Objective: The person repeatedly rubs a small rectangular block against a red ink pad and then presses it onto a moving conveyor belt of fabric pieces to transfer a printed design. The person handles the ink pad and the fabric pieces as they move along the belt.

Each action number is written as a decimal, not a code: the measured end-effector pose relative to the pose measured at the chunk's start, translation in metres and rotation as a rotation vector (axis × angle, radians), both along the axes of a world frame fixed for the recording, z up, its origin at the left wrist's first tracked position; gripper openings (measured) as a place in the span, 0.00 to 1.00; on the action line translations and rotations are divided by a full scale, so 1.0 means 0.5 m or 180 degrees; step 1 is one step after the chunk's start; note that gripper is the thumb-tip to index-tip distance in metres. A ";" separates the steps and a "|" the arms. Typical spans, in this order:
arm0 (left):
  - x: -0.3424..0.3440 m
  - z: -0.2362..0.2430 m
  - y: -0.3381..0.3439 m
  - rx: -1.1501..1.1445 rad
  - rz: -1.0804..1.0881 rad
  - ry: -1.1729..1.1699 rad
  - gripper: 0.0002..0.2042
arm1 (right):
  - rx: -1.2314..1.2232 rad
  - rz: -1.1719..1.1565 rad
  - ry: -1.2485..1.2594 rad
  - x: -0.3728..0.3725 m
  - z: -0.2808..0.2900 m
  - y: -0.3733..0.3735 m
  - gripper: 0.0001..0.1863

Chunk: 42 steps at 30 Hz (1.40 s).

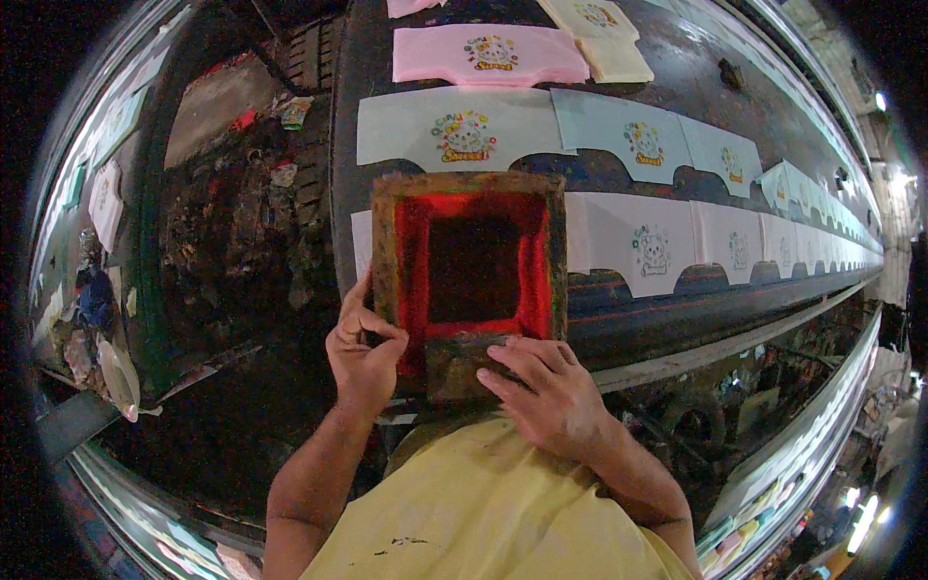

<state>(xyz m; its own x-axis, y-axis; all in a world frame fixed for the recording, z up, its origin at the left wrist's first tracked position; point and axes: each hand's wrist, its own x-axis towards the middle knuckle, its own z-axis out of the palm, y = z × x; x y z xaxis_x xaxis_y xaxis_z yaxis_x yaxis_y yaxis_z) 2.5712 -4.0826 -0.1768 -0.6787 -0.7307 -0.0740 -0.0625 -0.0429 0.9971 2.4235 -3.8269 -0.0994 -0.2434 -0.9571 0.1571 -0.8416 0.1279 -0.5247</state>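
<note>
A wooden printing screen frame (470,184) with red ink around its dark mesh lies on a white fabric piece (619,237) on the long dark table (696,82). My left hand (362,353) grips the frame's lower left corner. My right hand (546,391) presses on a wooden squeegee block (459,362) at the frame's near edge. The fabric under the frame is mostly hidden.
Rows of white, pink and cream fabric pieces (454,126) with printed cartoon designs run along the table to the right. To the left lies a dirty floor with scraps and rubbish (232,222). A shelf of clutter sits below the table's near edge at the right.
</note>
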 end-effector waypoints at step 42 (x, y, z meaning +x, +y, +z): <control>0.004 0.004 0.005 -0.0606 -0.0017 -0.0493 0.10 | 0.0574 0.0153 0.0405 -0.002 0.033 -0.080 0.26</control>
<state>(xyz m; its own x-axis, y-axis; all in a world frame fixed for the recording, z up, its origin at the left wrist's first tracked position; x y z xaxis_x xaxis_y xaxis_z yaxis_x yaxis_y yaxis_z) 2.5730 -4.0801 -0.1747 -0.6739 -0.7378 -0.0388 -0.2150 0.1456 0.9657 2.4227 -3.8670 -0.0826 -0.1858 -0.9825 0.0090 -0.9071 0.1680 -0.3860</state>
